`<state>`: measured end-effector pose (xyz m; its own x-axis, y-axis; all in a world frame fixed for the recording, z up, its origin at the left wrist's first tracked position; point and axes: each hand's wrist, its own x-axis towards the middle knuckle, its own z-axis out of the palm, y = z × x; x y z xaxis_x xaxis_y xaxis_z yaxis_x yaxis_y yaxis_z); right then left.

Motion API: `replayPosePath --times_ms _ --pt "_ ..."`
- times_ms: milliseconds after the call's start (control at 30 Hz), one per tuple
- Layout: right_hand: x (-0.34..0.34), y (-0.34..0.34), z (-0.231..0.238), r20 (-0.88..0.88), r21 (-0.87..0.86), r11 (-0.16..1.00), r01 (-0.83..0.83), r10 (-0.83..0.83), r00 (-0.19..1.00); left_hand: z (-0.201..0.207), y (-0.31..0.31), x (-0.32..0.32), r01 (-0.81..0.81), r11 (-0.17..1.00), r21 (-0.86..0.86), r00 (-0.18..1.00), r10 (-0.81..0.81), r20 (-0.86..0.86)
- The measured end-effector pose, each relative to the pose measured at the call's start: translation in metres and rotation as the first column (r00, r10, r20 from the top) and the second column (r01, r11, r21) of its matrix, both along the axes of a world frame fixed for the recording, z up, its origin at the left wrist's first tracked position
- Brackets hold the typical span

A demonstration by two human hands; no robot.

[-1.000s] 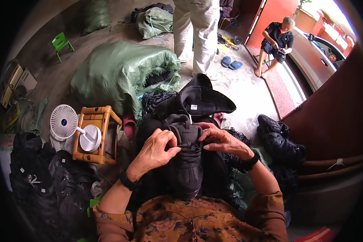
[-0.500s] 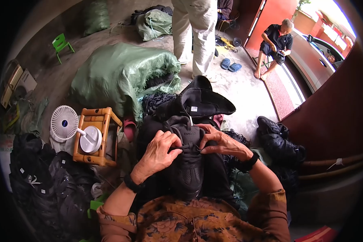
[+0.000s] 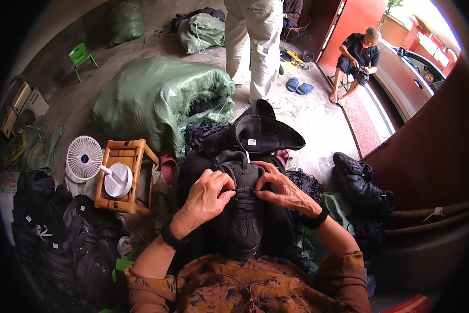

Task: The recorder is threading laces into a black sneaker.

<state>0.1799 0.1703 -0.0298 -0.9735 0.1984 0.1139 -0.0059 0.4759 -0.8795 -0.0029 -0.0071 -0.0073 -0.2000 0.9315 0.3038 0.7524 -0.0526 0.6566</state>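
Note:
A black shoe [image 3: 241, 224] lies along my lap, its toe toward my body and its tongue and laces facing up. Thumb and forefinger of my left hand [image 3: 206, 193] pinch at the left side of the black shoelace [image 3: 244, 190]. On the opposite side, my right hand [image 3: 287, 194] pinches the lace close to the eyelets, its upper fingers resting by the shoe's collar. The exact grip on the lace is partly covered by my fingertips. Just beyond the collar, a black shoe upper [image 3: 268, 134] with a small white label rests across my knees.
A large green woven sack [image 3: 156, 91] spills black laces [image 3: 206, 133] ahead of me. Left stand a bamboo stool [image 3: 131, 177] bearing a white fan [image 3: 117, 180] and a pile of black shoes [image 3: 70, 235]. More black shoes [image 3: 355, 180] lie right. People stand and sit farther off.
My right hand and wrist have shifted slightly left and toward me, bringing the fingertips closer to the laces' middle. My left hand and the shoe stay nearly in place.

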Motion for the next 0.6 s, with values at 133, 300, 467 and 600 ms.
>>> replayPosePath --times_ms 133,300,467,600 --pt "0.001 -0.005 -0.004 -0.022 -0.038 0.997 0.067 -0.067 0.997 0.005 -0.001 0.007 -0.025 0.999 0.036 0.997 0.028 -0.065" --pt "-0.003 -0.012 -0.007 -0.070 0.017 0.992 0.127 -0.125 0.990 0.018 -0.014 0.012 0.000 0.998 0.065 0.902 0.027 -0.431" --pt "-0.009 -0.013 -0.003 0.016 0.185 0.971 0.151 -0.156 0.988 0.027 -0.027 0.006 0.323 0.925 -0.200 0.944 -0.329 0.003" --pt "-0.013 -0.009 0.004 0.062 0.078 0.984 0.160 -0.165 0.984 0.028 -0.028 -0.002 0.510 0.854 -0.105 0.318 -0.075 0.945"
